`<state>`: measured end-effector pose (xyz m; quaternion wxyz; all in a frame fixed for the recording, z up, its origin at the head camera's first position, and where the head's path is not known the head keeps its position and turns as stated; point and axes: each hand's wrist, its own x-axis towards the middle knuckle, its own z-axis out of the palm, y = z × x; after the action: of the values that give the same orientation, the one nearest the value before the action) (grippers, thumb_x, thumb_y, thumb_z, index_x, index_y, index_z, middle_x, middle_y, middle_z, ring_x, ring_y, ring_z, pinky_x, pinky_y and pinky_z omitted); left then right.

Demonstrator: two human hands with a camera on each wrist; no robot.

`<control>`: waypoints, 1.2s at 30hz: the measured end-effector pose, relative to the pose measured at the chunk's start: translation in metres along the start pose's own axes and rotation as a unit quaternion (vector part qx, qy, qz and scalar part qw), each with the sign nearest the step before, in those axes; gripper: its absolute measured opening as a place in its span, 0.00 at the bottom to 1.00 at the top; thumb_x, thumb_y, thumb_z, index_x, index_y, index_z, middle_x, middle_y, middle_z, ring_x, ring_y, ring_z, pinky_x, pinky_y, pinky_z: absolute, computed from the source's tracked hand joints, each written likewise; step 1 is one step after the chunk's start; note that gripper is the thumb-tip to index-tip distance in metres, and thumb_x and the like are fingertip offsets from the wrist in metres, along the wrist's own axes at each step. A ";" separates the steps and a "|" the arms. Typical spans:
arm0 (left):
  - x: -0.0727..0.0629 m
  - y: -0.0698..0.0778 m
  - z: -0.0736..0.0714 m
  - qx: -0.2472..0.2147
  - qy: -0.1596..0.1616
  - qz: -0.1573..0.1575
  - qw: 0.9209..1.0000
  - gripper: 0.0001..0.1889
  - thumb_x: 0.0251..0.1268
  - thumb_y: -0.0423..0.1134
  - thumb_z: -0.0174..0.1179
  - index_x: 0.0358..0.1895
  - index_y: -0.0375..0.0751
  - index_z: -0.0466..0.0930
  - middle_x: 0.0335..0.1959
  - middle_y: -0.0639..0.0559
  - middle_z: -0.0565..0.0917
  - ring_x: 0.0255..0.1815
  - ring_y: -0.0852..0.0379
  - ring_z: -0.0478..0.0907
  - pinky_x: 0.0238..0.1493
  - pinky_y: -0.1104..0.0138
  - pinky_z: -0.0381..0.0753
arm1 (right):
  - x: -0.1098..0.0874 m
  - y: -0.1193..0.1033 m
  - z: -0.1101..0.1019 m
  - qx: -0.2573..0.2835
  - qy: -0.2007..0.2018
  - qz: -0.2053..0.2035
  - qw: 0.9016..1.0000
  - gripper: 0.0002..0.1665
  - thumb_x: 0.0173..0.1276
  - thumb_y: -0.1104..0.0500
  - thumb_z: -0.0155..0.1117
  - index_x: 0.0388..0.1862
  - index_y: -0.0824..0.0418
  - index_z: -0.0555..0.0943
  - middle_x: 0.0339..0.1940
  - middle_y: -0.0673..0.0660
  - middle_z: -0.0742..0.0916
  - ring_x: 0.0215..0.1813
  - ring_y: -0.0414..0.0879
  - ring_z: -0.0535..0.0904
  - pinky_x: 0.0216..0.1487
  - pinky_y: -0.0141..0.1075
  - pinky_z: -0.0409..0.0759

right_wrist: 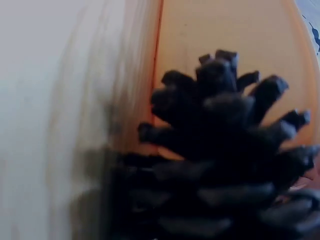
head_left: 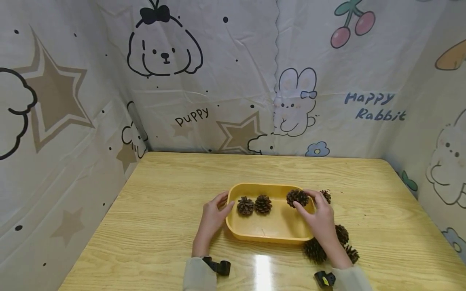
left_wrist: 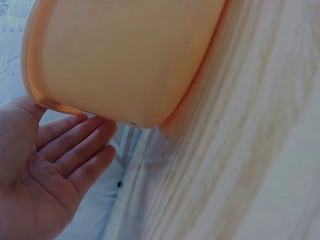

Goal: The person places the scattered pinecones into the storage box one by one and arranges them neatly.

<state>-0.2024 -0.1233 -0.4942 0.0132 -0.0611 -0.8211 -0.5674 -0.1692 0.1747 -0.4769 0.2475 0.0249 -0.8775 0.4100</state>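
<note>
A yellow plastic bin (head_left: 271,238) stands on the table, with two pinecones, one brown (head_left: 245,206) and another (head_left: 263,204), lying in its left part. My left hand (head_left: 214,216) holds the bin's left rim, thumb over the edge and fingers against the outer wall, as the left wrist view also shows. Over the bin's right end, my right hand (head_left: 322,218) pinches a pinecone (head_left: 297,198) between thumb and fingers. In the right wrist view a dark, blurred pinecone (right_wrist: 215,150) beside the bin wall hides most of that hand.
Under and beside my right forearm lie more pinecones: a large one (head_left: 314,250) by the bin, others (head_left: 341,233) further right. One pinecone (head_left: 325,197) sits behind my right hand. Printed cloth (head_left: 204,93) hangs around the wooden table (head_left: 174,182).
</note>
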 end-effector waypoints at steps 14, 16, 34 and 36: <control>0.000 -0.002 -0.001 0.003 0.003 0.007 1.000 0.24 0.69 0.42 0.61 0.65 0.37 0.74 0.62 0.38 0.79 0.63 0.42 0.78 0.65 0.57 0.82 | 0.006 -0.010 0.010 -0.025 -0.063 -0.043 0.997 0.28 0.57 0.61 0.75 0.55 0.69 0.77 0.52 0.67 0.83 0.58 0.67 0.77 0.60 0.64 0.78; 0.000 -0.002 -0.001 0.005 0.003 0.003 1.000 0.24 0.69 0.42 0.61 0.65 0.37 0.74 0.62 0.39 0.79 0.63 0.43 0.78 0.65 0.58 0.82 | 0.008 -0.011 0.012 -0.027 -0.077 -0.038 0.996 0.29 0.58 0.60 0.75 0.56 0.69 0.77 0.53 0.67 0.82 0.59 0.66 0.77 0.62 0.63 0.78; 0.002 -0.001 -0.001 0.001 0.001 0.001 1.000 0.25 0.69 0.42 0.61 0.65 0.36 0.74 0.63 0.37 0.78 0.64 0.42 0.77 0.65 0.58 0.81 | 0.015 -0.015 0.020 -0.093 -0.186 -0.026 0.978 0.30 0.63 0.57 0.71 0.60 0.68 0.73 0.58 0.68 0.80 0.60 0.65 0.77 0.61 0.59 0.80; 0.002 -0.002 -0.001 -0.002 0.001 0.002 1.000 0.25 0.69 0.42 0.61 0.65 0.35 0.74 0.63 0.37 0.78 0.64 0.42 0.77 0.65 0.58 0.81 | 0.016 -0.015 0.020 -0.094 -0.193 -0.024 0.976 0.30 0.63 0.57 0.71 0.60 0.69 0.73 0.58 0.68 0.80 0.60 0.65 0.77 0.61 0.59 0.80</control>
<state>-0.2050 -0.1248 -0.4951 0.0152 -0.0625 -0.8197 -0.5692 -0.1876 0.1524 -0.4699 0.0841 0.1016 -0.9427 0.3066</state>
